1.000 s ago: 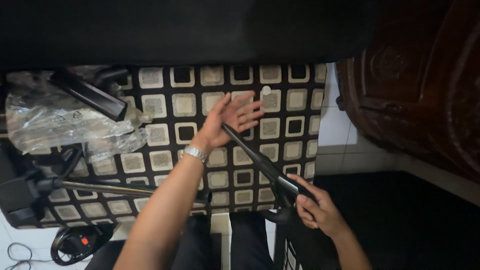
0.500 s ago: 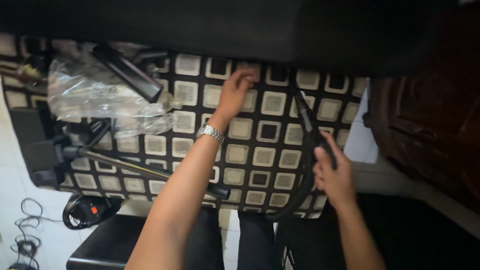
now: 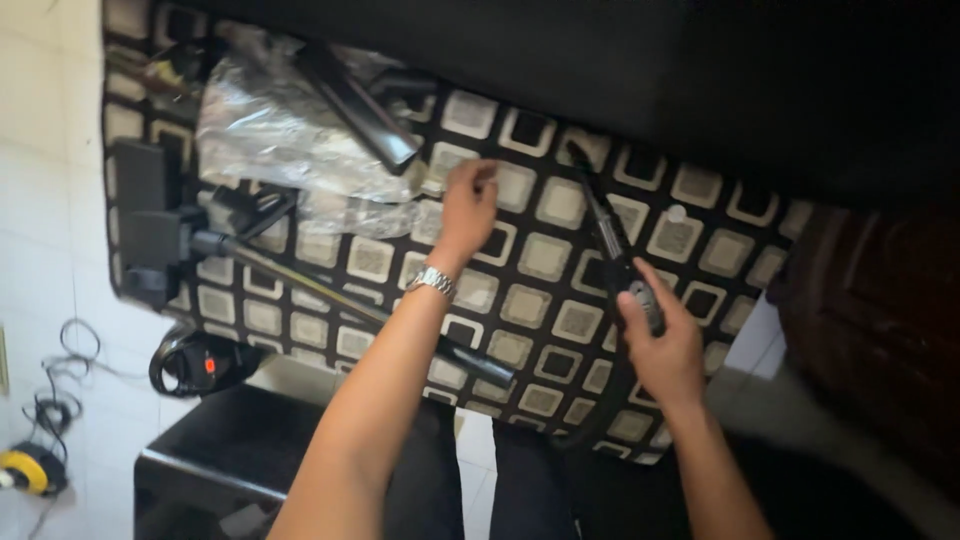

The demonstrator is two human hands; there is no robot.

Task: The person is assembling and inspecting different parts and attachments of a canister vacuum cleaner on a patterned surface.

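- My right hand (image 3: 662, 345) is wrapped around the black plastic handle end of a vacuum hose wand (image 3: 610, 245), fingers curled over its grip and thumb on top near a small grey control.
- The wand lies slanting away from me across the black-and-cream square-patterned rug (image 3: 545, 255), its far tip close to the edge of the black sofa (image 3: 600, 70) above.
- It looks rigid and fairly light; I judge the moulded grip under my palm the best hold, since the narrower tube ahead would twist in the fingers.
- The ribbed black hose (image 3: 600, 410) curving back below my hand looks flexible, and I expect it to drag and pull sideways on the grip.
- My left hand (image 3: 468, 205), with a metal watch (image 3: 432, 282) on the wrist, hovers over the rug with fingers loosely bent together; it holds nothing that I can see, and I cannot tell whether the fingertips touch the rug.
- Just beside that hand lies crumpled clear plastic wrapping (image 3: 280, 140), soft, slippery and noisy to grab, with a long black crevice nozzle (image 3: 355, 105) resting on it.
- Further left, a black floor head on a metal tube (image 3: 300, 280) lies diagonally across the rug; this looks stiff and heavier at the head end.
- On the white tiled floor (image 3: 50, 200) lie a round black vacuum part with a red button (image 3: 195, 365) and loose cables (image 3: 60, 390).
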